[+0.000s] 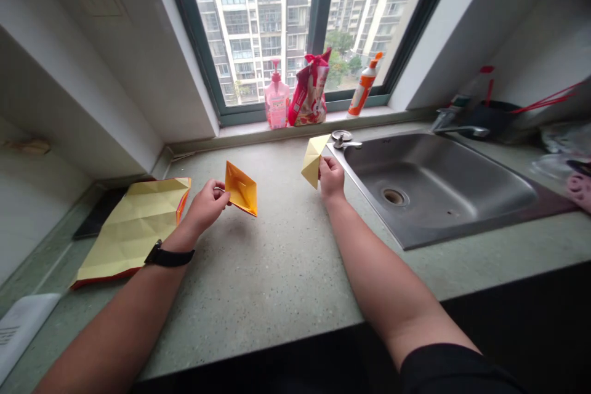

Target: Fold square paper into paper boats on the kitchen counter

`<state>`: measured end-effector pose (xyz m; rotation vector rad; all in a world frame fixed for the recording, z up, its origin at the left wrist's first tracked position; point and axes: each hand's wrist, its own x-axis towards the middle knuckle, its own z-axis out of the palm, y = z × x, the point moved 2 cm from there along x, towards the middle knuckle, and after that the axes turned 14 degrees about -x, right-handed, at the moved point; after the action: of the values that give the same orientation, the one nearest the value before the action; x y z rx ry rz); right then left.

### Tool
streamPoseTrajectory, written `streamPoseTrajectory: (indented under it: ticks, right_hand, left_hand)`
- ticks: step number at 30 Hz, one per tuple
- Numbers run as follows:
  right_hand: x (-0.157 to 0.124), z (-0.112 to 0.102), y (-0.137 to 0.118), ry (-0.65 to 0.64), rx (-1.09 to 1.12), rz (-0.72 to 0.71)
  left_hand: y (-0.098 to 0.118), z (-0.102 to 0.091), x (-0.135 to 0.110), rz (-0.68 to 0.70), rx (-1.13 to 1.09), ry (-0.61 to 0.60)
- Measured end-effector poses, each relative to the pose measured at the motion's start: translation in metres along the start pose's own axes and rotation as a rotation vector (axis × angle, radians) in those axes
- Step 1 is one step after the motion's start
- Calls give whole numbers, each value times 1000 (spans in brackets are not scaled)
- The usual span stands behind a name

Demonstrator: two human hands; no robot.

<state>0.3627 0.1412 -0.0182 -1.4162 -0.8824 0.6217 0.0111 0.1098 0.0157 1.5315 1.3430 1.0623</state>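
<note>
My left hand [209, 204], with a black watch on its wrist, pinches an orange folded paper boat [242, 189] by its left edge above the counter. The boat's hollow inside faces me. Farther right, my right hand [332, 178] grips a pale yellow folded paper piece [315, 160] by its right side, near the sink's left edge. Creases cross this piece, and the two papers are well apart. Left of my left forearm lies a stack of creased yellow paper sheets [138, 215] with red and orange edges showing.
A steel sink [443, 178] is set into the green-grey counter [286, 283] on the right. Along the windowsill stand a pink pump bottle [277, 101], a red bag [310, 95] and an orange-white bottle [363, 89]. A dark flat object [95, 218] lies partly under the sheets.
</note>
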Motion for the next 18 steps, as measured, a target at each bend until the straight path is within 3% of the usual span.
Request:
streamPoseTrajectory:
  ticks: [4,9,12,14,18]
  right_hand:
    - [-38,21,-12,-256,1,-20]
    - [-79,38,-24,-495,-26,13]
    - [-96,45,-28,-624,-12,126]
    - [-104,48,-31,-681,-18,176]
    - [-108,49,-35,-701,-110,136]
  left_hand:
    - [-8,-14,-31,-50,-56,0]
    - [6,-10,-45,11,91,13]
    - [11,-7,-49,-12,118,-29]
    - [12,-6,-51,-15,129,-37]
    - [10,-5,-52,-8,119,-52]
